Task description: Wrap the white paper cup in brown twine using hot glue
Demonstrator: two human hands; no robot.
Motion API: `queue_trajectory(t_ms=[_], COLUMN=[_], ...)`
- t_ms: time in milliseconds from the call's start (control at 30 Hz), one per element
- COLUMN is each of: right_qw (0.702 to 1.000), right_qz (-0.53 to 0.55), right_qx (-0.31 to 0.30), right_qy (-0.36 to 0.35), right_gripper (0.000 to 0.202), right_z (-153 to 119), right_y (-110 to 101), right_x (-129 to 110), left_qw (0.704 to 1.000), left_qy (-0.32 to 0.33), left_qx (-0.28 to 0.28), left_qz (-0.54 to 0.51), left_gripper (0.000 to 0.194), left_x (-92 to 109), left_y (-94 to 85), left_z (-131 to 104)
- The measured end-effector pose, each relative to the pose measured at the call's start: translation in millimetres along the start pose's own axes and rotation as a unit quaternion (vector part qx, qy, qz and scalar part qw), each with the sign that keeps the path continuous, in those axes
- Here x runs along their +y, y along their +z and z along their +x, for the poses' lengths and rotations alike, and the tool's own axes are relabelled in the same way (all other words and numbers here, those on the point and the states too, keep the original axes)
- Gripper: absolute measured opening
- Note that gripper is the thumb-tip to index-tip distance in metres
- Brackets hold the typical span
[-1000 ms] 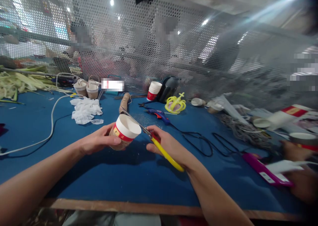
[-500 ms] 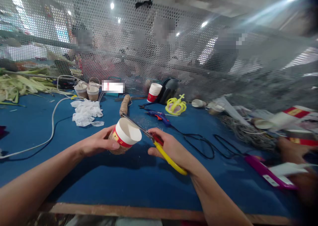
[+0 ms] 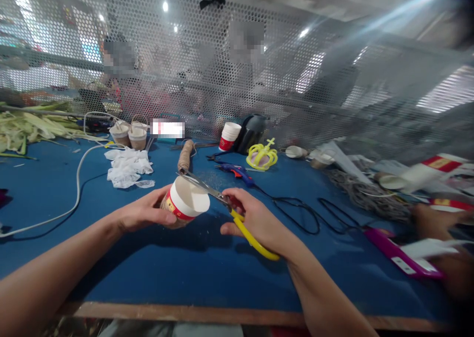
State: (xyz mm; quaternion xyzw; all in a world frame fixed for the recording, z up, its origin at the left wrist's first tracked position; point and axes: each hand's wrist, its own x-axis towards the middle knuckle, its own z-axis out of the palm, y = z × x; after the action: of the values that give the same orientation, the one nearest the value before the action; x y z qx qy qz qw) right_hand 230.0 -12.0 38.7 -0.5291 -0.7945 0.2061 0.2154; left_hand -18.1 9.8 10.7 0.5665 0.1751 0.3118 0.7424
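My left hand is wrapped round a paper cup with a white rim, a red printed band and brown twine round its lower part. The cup tilts with its mouth toward the right. In my right hand are scissors with yellow handles, their metal blades slightly apart at the far rim of the cup. Just beyond the blade tips lies a roll of brown twine. Whether the blades touch the rim I cannot tell.
A blue glue gun, a yellow woven crown and stacked cups lie beyond my hands. White gloves are at left. Another person's hand is at right, near a purple power strip.
The scissor blades have opened a little at the cup's rim. My left hand and the cup have hardly moved.
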Motion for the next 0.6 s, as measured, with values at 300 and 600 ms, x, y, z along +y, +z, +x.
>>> queue_trajectory(t_ms=[300, 600], right_qw=[1.000, 1.000], right_qz=[-0.029, -0.029], right_qx=[0.005, 0.010], right_qy=[0.003, 0.005], right_gripper=[0.046, 0.042], right_z=[0.3, 0.2], right_y=[0.5, 0.4], right_x=[-1.1, -1.2], left_qw=[1.000, 1.000], left_qy=[0.000, 0.002], left_qx=[0.000, 0.003], left_qz=[0.007, 0.004], left_gripper=[0.054, 0.054], left_x=[-0.5, -1.6], left_y=[0.5, -0.1], left_z=[-0.6, -0.6])
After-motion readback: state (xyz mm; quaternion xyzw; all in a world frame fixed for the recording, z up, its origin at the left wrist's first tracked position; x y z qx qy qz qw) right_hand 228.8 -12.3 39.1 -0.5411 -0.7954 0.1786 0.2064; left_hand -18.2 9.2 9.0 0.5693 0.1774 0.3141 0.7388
